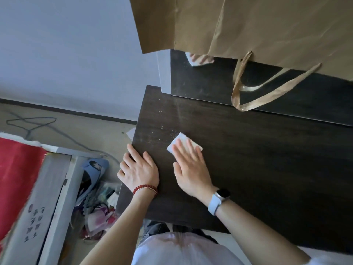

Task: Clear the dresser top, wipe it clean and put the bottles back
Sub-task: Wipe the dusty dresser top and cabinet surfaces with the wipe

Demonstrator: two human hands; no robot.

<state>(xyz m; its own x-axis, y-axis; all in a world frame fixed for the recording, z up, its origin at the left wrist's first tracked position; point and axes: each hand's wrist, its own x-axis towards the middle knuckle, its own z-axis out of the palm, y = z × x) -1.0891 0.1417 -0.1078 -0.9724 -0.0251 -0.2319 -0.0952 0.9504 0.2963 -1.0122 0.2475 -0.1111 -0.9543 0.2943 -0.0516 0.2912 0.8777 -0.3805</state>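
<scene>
**Dresser top mid-wipe, bottles nowhere in sight**

Head view: dresser top [257,169] dark wood, cleared of bottles, filling the frame from centre toward 4 o'clock. White wipe [182,140] flat on the wood near centre, pinned under the right hand [191,167], fingers straight and close together, so pressure spreads across the whole pad. Pale crumbs [164,131] just beyond the wipe at 10 o'clock, probably the next patch to clean. Left hand [140,172] at 9 o'clock of the right, resting on the dresser's left edge, fingers relaxed and slightly apart, likely for bracing or catching swept crumbs. Brown paper bag [248,25] at 12 o'clock against the mirror [210,81], handles hanging. Bottles outside the picture; whereabouts impossible to tell.
</scene>
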